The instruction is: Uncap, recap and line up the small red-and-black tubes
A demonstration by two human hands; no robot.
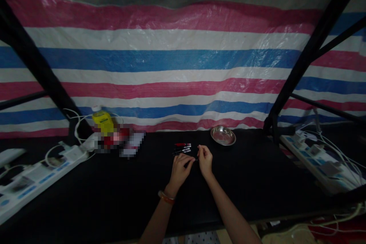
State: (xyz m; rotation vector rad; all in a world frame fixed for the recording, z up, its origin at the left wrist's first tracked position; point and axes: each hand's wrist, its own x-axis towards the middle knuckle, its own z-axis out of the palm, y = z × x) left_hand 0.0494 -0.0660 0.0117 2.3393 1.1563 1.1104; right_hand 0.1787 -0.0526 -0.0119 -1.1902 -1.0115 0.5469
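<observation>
My left hand (180, 168) is closed over the black table, its thumb and fingers brought together near a tiny dark thing too small to name. Just beside it, my right hand (205, 161) is curled with its fingertips pinched, and what they hold is hidden. The two hands almost touch. Right beyond my left fingers lie several slim pen-like sticks: a red one (182, 145) and dark ones (184, 150) with shiny silver ends. A round, shallow metal dish (223, 136) sits behind my right hand.
On the left stand a yellow bottle (103, 120), blurred red and white items (133, 145) and a long power strip (40, 179) with plugs and cables. Another power strip (320, 160) runs along the right. Black frame posts (303, 57) and a striped plastic sheet (177, 59) enclose the table (114, 206).
</observation>
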